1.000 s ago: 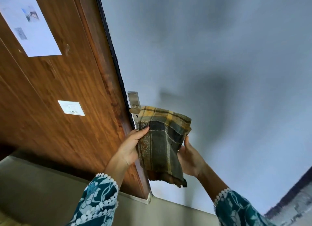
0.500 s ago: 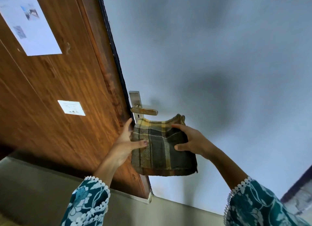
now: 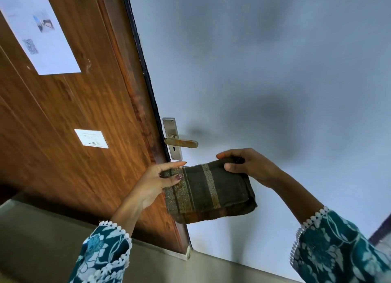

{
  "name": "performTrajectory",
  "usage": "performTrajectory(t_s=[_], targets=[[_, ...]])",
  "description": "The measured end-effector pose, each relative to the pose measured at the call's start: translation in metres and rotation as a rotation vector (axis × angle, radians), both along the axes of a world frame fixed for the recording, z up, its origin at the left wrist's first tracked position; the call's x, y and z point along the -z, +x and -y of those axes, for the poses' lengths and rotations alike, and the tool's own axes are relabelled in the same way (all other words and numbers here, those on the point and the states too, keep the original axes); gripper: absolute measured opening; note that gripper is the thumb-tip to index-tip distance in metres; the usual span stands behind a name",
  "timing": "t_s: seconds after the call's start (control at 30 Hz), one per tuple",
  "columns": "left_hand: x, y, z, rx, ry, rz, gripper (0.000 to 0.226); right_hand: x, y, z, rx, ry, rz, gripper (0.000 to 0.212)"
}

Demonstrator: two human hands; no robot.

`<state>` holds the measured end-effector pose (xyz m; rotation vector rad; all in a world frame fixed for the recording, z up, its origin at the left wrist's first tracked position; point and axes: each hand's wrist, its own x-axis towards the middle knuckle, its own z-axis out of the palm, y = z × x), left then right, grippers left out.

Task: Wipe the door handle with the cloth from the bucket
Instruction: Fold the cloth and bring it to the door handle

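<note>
Folded cloth (image 3: 208,192) in both hands' (image 3: 153,182) (image 3: 251,166) grip, right fingertips hidden behind it, below handle (image 3: 182,142).

Open wall right of door handle (image 3: 181,143) (cloth (image 3: 208,192) just below).

The folded cloth (image 3: 208,192) hangs just below the door handle (image 3: 182,143), apart from it. The left hand (image 3: 154,182) pinches its left edge, the right hand (image 3: 249,166) its upper right corner.
</note>
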<state>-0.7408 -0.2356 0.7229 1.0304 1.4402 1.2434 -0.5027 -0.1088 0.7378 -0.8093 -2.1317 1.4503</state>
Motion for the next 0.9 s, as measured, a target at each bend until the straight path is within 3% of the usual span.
performTrajectory(t_s=[0.07, 0.13, 0.2, 0.27, 0.4, 0.47, 0.57, 0.63, 0.73, 0.83, 0.9], targets=[[0.0, -0.005, 0.001, 0.015, -0.015, -0.081, 0.052, 0.0, -0.003, 0.002, -0.066, 0.08, 0.148, 0.04], [0.002, -0.008, 0.001, 0.045, -0.036, -0.238, 0.066, -0.001, -0.009, 0.005, -0.024, 0.362, 0.366, 0.047], [0.004, -0.004, 0.0, 0.05, -0.025, -0.398, 0.054, -0.004, -0.014, 0.009, 0.041, 0.623, 0.482, 0.041], [0.006, 0.003, -0.003, -0.024, 0.007, -0.605, 0.035, -0.01, -0.016, 0.011, 0.085, 0.814, 0.526, 0.036], [0.003, 0.003, -0.004, -0.035, -0.056, -0.834, 0.029, -0.027, -0.02, 0.006, 0.044, 0.984, 0.475, 0.036], [0.001, 0.004, -0.003, 0.055, -0.073, -0.804, 0.037, -0.039, -0.025, 0.003, -0.088, 0.886, 0.465, 0.032], [-0.004, 0.021, -0.001, 0.177, -0.018, -0.446, 0.064, -0.054, -0.038, 0.002, -0.244, 0.665, 0.391, 0.025], [-0.002, 0.03, -0.004, 0.157, -0.011, -0.325, 0.061, -0.058, -0.044, -0.001, -0.236, 0.601, 0.3, 0.025], [-0.005, 0.035, -0.005, 0.021, 0.016, -0.108, 0.032, -0.049, -0.043, -0.01, 0.003, 0.466, 0.135, 0.037], [-0.006, 0.032, -0.003, -0.052, 0.04, 0.085, 0.019, -0.006, -0.037, -0.011, 0.308, 0.066, -0.124, 0.041], [-0.005, 0.032, -0.001, -0.077, 0.057, 0.137, 0.017, 0.031, -0.033, -0.003, 0.379, -0.268, -0.167, 0.046]])
